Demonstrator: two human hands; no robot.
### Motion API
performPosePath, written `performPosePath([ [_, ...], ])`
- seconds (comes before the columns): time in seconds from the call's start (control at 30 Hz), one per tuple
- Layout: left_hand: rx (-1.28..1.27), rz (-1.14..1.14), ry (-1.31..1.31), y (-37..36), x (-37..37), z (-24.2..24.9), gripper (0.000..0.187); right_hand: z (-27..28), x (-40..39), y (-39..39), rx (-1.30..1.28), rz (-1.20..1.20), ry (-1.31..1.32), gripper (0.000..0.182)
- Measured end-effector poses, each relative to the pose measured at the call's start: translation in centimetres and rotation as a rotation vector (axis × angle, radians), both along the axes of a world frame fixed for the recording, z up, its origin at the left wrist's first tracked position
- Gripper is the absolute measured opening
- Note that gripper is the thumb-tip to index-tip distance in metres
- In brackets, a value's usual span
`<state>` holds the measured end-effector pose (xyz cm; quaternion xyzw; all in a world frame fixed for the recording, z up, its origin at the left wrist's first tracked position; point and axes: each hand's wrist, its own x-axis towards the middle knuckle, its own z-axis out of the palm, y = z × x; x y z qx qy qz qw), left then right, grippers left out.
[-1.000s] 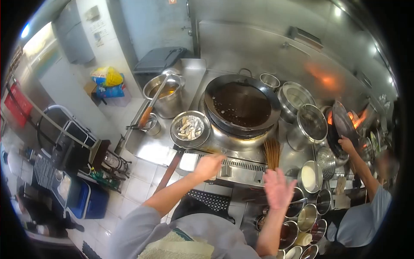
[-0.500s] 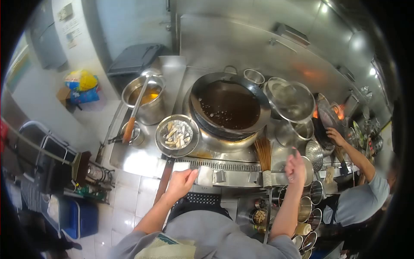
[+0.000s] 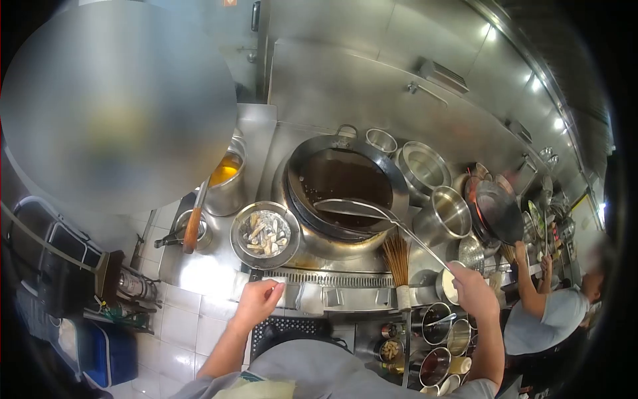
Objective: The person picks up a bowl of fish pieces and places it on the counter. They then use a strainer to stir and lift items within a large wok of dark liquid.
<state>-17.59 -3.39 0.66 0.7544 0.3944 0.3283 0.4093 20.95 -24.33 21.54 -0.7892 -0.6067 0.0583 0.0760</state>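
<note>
My right hand [image 3: 473, 292] is closed around the long metal handle of a large strainer or ladle [image 3: 355, 210], whose head lies over the front part of the big wok [image 3: 403, 183] of dark oil. Small pale bits float at the oil's left side. Curled above the counter's front edge, my left hand [image 3: 258, 302] has its fingers drawn together; anything between them is too small to tell. Just beyond it stands a metal bowl [image 3: 292, 258] of pale, floured strips. A bamboo brush [image 3: 397, 263] rests upright right of the wok's front.
A pot with orange liquid [image 3: 226, 193] and a wooden-handled tool [image 3: 191, 229] stand at the left. Metal pots [image 3: 444, 216] are right of the wok. A co-worker [image 3: 548, 319] handles another wok [image 3: 498, 216] at the far right. Sauce containers [image 3: 435, 364] sit below.
My right hand now holds the long-handled tool, brought over the wok. The big round strainer has left the pots at the right. My left hand has shifted slightly down and left in view.
</note>
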Motion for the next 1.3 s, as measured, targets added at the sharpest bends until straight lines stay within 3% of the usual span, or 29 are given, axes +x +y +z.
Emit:
performPosePath([
  [0.03,-0.082,0.007,0.000,-0.5,0.4,0.2,0.027,0.2,-0.1,0.2,-0.088,-0.068,0.021,0.044],
  [0.2,0.105,-0.270,0.045,-2.0,3.3,-2.1,0.025,-4.3,3.5,0.9,-0.018,-0.021,-0.012,0.047],
  [0.33,0.110,-0.353,0.031,-2.7,5.1,-1.4,0.029,-8.1,5.9,2.2,0.028,0.038,-0.137,0.047],
  [0.8,0.112,-0.197,0.118,-3.7,6.1,-0.6,0.025,-16.1,11.3,8.8,0.158,-0.016,-0.101,0.056],
  [1.0,0.082,-0.147,0.157,-4.0,5.4,-0.8,0.015,-17.7,11.2,12.2,0.261,-0.018,-0.084,0.059],
  [1.3,0.047,-0.147,0.202,-4.2,5.2,-1.2,0.012,-17.3,8.6,15.2,0.288,-0.043,0.032,0.049],
])
